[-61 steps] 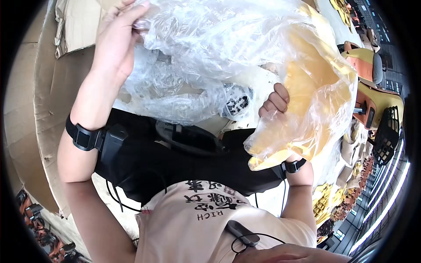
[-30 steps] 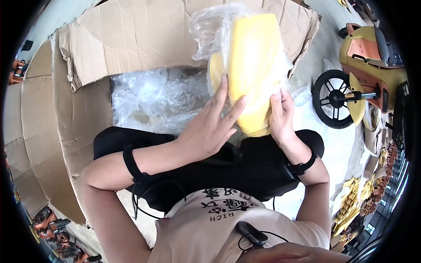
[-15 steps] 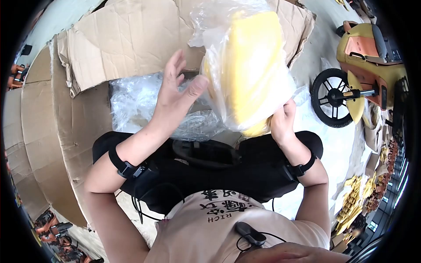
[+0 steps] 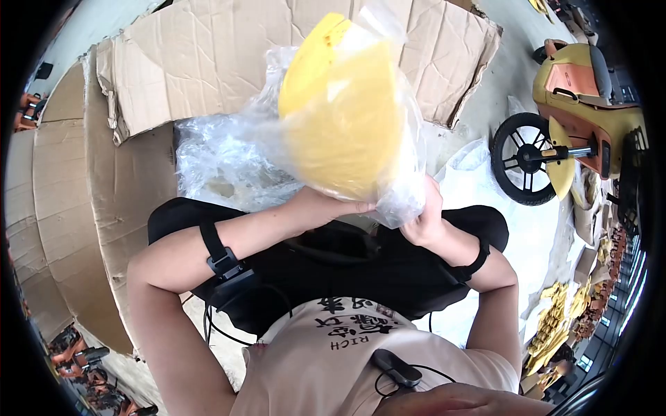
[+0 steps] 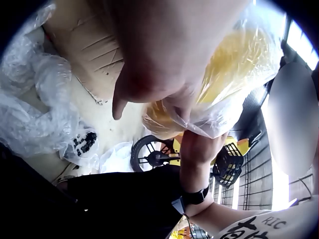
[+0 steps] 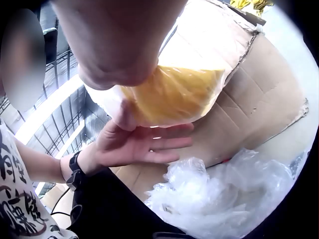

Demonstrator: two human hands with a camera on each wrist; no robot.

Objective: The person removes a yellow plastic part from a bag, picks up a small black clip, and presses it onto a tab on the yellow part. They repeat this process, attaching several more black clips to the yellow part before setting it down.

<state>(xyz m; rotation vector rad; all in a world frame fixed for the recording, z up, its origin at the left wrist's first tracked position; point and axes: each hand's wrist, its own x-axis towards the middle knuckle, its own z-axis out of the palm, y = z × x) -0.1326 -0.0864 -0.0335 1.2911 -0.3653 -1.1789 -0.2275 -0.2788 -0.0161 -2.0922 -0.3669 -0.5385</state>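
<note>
Now the bagged yellow panels (image 4: 336, 142) sit over the cardboard flap's (image 4: 173, 76) near edge, straight fingers of the left hand (image 4: 327, 208) beneath, curled right fingers (image 4: 431, 201) gripping the plastic bag (image 4: 409, 184). Best spread that palm under the weight, pinching film without tearing it.

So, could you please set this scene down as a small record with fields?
Held item: clear plastic bag with yellow contents
Left hand: fingers straight, touching the bag
Right hand: grips the bag's lower end
Beyond the bag: creased cardboard
Left of the bag: crumpled clear plastic
Far right: yellow-and-orange scooter
</note>
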